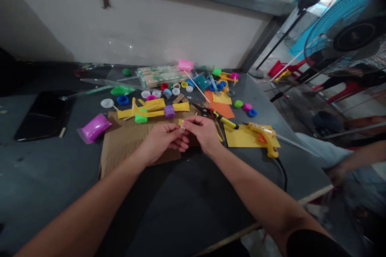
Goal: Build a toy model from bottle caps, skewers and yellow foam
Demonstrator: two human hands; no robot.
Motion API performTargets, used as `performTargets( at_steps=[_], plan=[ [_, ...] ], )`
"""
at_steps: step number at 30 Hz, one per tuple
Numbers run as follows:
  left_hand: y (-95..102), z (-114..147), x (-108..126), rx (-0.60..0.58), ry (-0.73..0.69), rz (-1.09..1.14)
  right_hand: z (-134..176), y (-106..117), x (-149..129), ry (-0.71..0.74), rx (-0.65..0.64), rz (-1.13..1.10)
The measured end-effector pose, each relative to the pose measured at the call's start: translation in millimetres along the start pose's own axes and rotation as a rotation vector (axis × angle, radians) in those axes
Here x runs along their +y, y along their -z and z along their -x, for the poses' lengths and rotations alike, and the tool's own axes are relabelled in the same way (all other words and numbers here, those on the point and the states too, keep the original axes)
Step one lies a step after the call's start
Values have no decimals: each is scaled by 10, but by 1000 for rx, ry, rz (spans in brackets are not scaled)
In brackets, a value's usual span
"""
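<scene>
Over the cardboard (126,138), my left hand (164,138) and my right hand (202,130) meet fingertip to fingertip. Both are closed in a pinch around something tiny and pale, too small to name. A bit of yellow shows just behind the fingers. Beyond them lie yellow strips (153,104) with a green bottle cap (141,116) and a purple bottle cap (169,111). Close to my right hand are black-jawed pliers (206,111) and a yellow-and-black handled tool (227,121), probably a cutter. A yellow glue gun (265,136) rests on yellow paper (241,136) farther right.
Packed wooden sticks (163,76) and several loose caps lie at the back. A black phone (44,114) and a purple packet (95,127) are on the left. The glue gun's cord (283,170) hangs toward the right edge. A person's hand (337,174) and a fan (352,36) are beyond.
</scene>
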State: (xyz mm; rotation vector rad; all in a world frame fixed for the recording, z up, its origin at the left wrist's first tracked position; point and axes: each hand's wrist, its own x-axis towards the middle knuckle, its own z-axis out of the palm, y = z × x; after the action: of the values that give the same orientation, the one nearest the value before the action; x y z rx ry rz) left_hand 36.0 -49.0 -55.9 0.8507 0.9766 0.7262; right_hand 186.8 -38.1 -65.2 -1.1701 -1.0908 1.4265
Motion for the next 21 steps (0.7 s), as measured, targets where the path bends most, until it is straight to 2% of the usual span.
performTargets(
  at_steps=[6, 11, 21],
  plan=[
    [33, -11, -15, -21, 24, -42, -15, 23, -26, -19, -30, 24],
    [44, -15, -21, -53, -42, -83, -40, 33, 1, -38, -8, -53],
    [-12, 16, -41, 63, -140, -178, -38, 9, 25, -100, -56, -201]
  ],
)
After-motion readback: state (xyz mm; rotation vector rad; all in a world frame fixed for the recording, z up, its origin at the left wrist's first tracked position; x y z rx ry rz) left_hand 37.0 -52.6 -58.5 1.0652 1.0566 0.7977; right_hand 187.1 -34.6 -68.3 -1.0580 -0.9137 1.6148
